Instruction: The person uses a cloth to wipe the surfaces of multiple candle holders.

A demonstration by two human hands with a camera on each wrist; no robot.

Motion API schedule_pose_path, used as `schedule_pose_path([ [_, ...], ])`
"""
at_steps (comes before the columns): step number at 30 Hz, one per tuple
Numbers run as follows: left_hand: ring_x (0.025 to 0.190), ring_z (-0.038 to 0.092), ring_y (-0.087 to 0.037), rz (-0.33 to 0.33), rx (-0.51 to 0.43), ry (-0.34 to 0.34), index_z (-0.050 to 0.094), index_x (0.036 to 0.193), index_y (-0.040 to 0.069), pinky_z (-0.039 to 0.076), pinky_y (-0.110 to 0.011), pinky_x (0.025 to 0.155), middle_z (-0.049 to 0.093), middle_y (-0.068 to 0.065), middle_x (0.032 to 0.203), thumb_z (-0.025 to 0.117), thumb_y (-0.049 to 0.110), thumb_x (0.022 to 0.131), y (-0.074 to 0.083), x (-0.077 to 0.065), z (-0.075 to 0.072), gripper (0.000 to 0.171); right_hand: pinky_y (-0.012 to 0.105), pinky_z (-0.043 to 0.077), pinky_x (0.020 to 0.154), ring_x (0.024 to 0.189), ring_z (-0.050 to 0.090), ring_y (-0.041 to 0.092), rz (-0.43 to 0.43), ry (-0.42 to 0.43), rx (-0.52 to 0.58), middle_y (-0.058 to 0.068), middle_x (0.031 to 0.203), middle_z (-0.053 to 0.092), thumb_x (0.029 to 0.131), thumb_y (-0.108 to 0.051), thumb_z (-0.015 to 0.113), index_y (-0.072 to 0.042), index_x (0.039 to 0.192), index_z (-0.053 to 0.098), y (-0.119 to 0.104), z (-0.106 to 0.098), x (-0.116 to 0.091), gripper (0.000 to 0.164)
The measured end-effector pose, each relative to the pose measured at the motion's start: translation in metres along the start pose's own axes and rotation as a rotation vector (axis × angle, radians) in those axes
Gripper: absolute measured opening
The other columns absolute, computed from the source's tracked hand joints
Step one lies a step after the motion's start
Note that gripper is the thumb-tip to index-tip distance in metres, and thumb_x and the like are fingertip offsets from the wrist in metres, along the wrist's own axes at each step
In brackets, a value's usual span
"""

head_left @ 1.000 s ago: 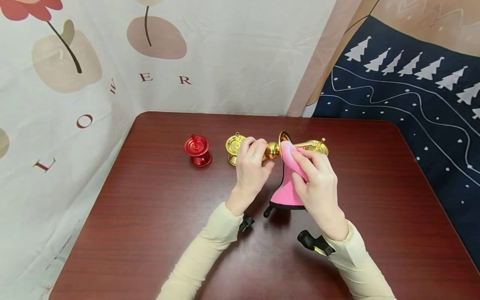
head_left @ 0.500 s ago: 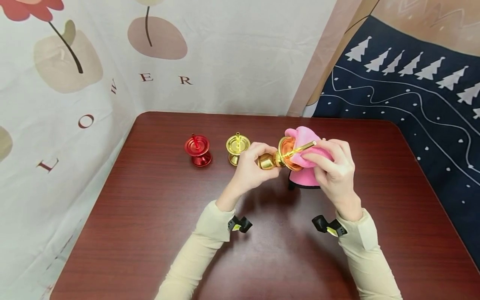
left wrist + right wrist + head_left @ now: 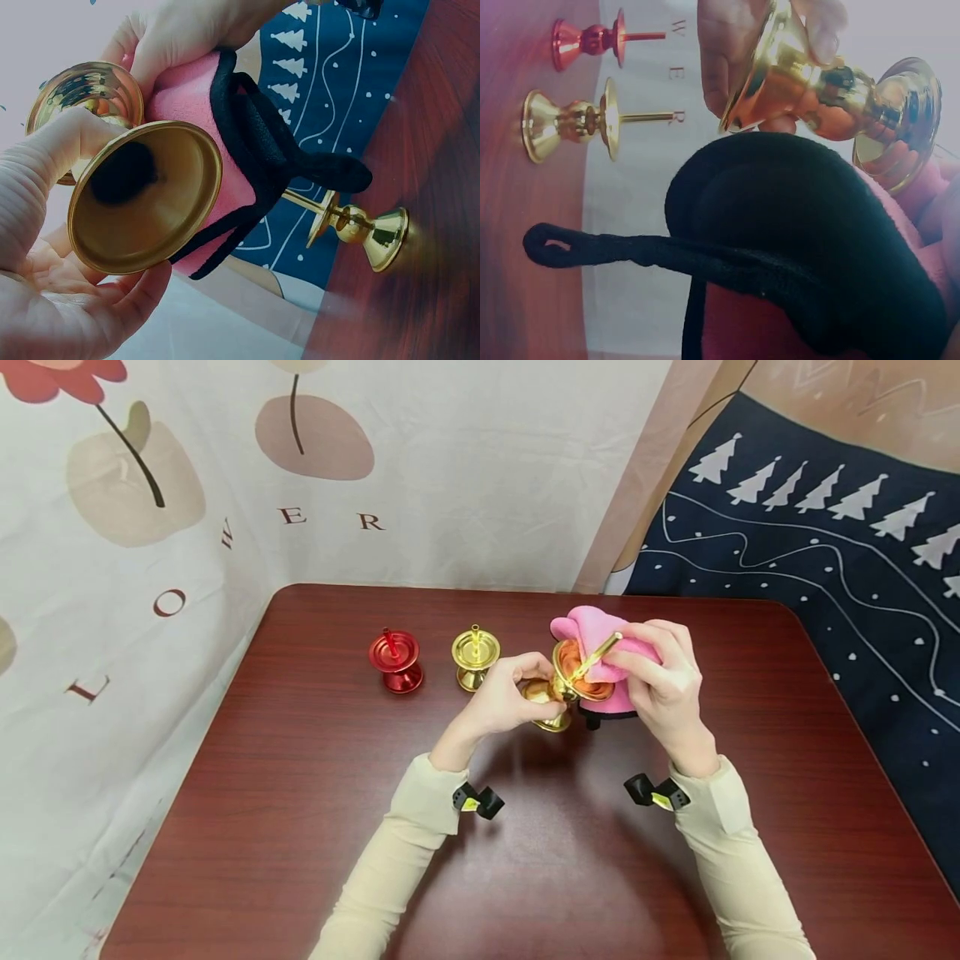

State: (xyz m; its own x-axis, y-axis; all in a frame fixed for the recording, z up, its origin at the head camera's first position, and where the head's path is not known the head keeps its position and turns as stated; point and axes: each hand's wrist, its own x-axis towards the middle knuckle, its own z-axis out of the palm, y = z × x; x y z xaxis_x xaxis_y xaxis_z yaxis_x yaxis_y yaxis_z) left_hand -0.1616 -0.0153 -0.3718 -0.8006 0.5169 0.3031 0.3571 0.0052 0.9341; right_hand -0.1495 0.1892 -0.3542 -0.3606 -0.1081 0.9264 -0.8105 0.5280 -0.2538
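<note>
In the head view my left hand (image 3: 506,693) grips a shiny gold candlestick (image 3: 545,700) round its stem, holding it tilted above the table. The left wrist view shows the hollow underside of its base (image 3: 176,199). The dish with its long spike (image 3: 597,657) leans toward my right hand (image 3: 667,681). That hand pinches a pink cloth mitt (image 3: 592,622) and presses it into the dish beside the spike. The mitt's black-edged opening and black loop (image 3: 555,245) hang down in the right wrist view.
A red candlestick (image 3: 397,660) and a small gold candlestick (image 3: 475,653) stand upright on the brown table (image 3: 337,760), left of my hands. Another gold candlestick (image 3: 352,225) stands beyond the mitt, hidden in the head view. A patterned curtain (image 3: 480,485) hangs behind.
The candlestick has turned from lying sideways to a tilt, its base swinging toward me. The right hand has moved right and slightly up, bringing the mitt round the dish's inside.
</note>
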Motion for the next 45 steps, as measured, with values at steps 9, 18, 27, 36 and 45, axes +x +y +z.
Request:
schedule_pose_path([
  [9, 0.079, 0.058, -0.006, -0.007, -0.009, -0.007, 0.06, 0.089, -0.006, 0.049, -0.023, 0.074, 0.065, -0.014, 0.085, 0.076, -0.007, 0.067, -0.001, 0.0, 0.0, 0.027, 0.026, 0.043, 0.088, 0.092, 0.051, 0.04, 0.056, 0.064, -0.082, 0.019, 0.096, 0.065, 0.079, 0.004, 0.06, -0.005, 0.074, 0.071, 0.002, 0.005, 0.002, 0.015],
  [18, 0.078, 0.054, -0.011, 0.015, 0.088, 0.161, 0.064, 0.089, -0.003, 0.047, -0.021, 0.069, 0.066, -0.012, 0.085, 0.077, -0.003, 0.064, -0.007, -0.001, 0.003, 0.027, 0.026, 0.044, 0.089, 0.092, 0.051, 0.037, 0.039, -0.127, -0.134, 0.018, 0.098, 0.064, 0.079, 0.008, 0.057, -0.003, 0.073, 0.069, -0.003, -0.002, 0.004, 0.016],
  [27, 0.082, 0.054, -0.021, 0.046, 0.323, 0.409, 0.066, 0.082, 0.003, 0.044, -0.026, 0.069, 0.067, -0.008, 0.082, 0.079, 0.005, 0.059, -0.008, 0.0, 0.009, 0.026, 0.039, 0.043, 0.073, 0.088, 0.051, 0.035, 0.156, -0.299, -0.219, 0.018, 0.095, 0.062, 0.076, 0.012, 0.057, 0.0, 0.091, 0.072, -0.014, -0.01, -0.001, 0.024],
  [36, 0.087, 0.053, -0.025, 0.053, 0.392, 0.549, 0.066, 0.084, 0.002, 0.041, -0.035, 0.074, 0.063, -0.01, 0.083, 0.078, 0.005, 0.057, -0.007, 0.001, 0.012, 0.03, 0.035, 0.046, 0.07, 0.089, 0.053, 0.031, 0.371, -0.285, -0.181, 0.019, 0.096, 0.062, 0.069, 0.013, 0.063, 0.002, 0.101, 0.07, -0.037, -0.011, -0.006, 0.034],
  [45, 0.082, 0.056, -0.023, 0.009, 0.313, 0.598, 0.064, 0.087, 0.0, 0.045, -0.031, 0.071, 0.065, -0.011, 0.084, 0.078, 0.004, 0.062, -0.008, 0.001, 0.008, 0.029, 0.016, 0.043, 0.067, 0.082, 0.055, 0.013, 0.785, -0.145, 0.156, 0.003, 0.095, 0.067, 0.074, 0.016, 0.059, 0.005, 0.107, 0.067, -0.042, -0.006, -0.013, 0.036],
])
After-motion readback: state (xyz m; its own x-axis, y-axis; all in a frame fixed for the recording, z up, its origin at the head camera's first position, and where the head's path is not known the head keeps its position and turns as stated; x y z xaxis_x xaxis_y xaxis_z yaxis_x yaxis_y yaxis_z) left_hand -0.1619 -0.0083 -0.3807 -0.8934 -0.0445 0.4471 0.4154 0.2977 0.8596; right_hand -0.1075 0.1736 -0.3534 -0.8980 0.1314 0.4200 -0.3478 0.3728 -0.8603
